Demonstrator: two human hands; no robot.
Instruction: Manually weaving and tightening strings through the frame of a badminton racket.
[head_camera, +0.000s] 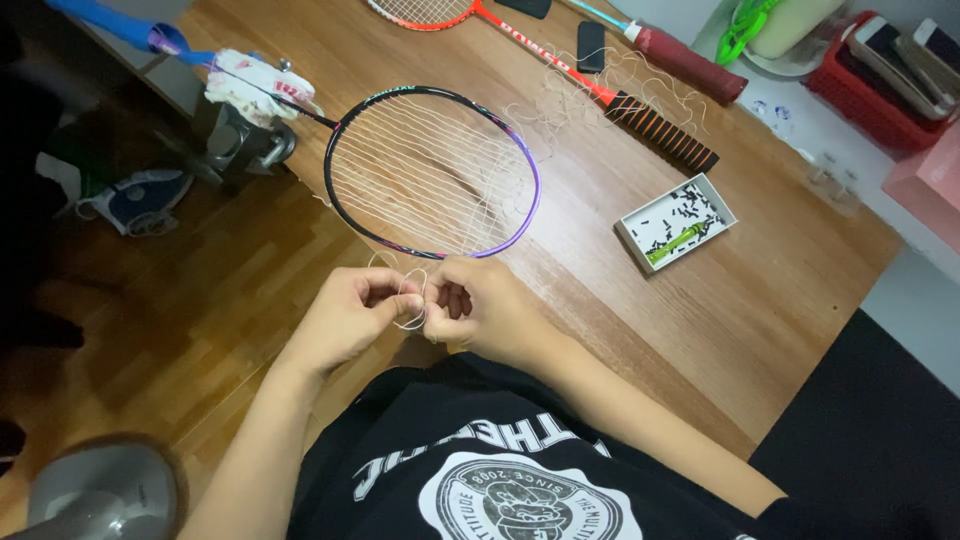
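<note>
Both hands are pinching a loop of thin white string (408, 312) just below the head of a black-and-purple badminton racket (432, 172).

The left hand (347, 318) is closing thumb and fingertips on the string's left side, and the right hand (480, 308) is curling clenched around its right side, the two hands almost touching. The racket is lying on the brown wooden table (640, 330) just beyond the fingertips, its head nearest them and its long axis running up and left, the shaft pointing away to a handle wrapped in white cloth with red print (255, 88). Right of the right hand's knuckles, well apart, a shallow white rectangular box (677, 223) is holding many small black pieces and a green pen-like tool (673, 245). Further beyond, a red-and-orange racket (560, 62) is lying amid tangled loose string, and a red plastic basket (868, 95) is sitting at the far right corner, holding flat objects that I cannot make out.
</note>
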